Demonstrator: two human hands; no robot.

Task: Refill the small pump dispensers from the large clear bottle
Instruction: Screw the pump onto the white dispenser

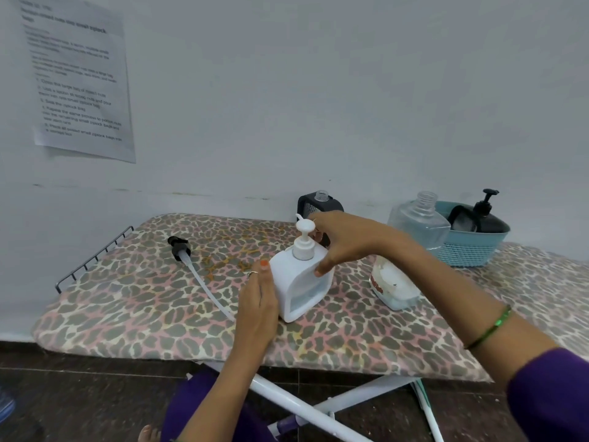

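Observation:
A white square pump dispenser (299, 285) stands upright in the middle of the leopard-print board (134, 301), its white pump head in place. My left hand (259, 301) lies against its left side with the fingers straight. My right hand (342, 242) grips its top right shoulder, thumb on the front. A large clear bottle (420, 224) with no cap stands at the back right, part full of bluish liquid. A black dispenser (318, 205) with an open neck stands behind my right hand, partly hidden. A black pump with a long tube (197, 269) lies loose on the board.
A teal basket (471, 247) at the back right holds a black pump dispenser (486, 215). A small labelled bottle (393, 285) stands under my right forearm. A wire rack edges the board's left end (92, 260). The wall rises right behind the board.

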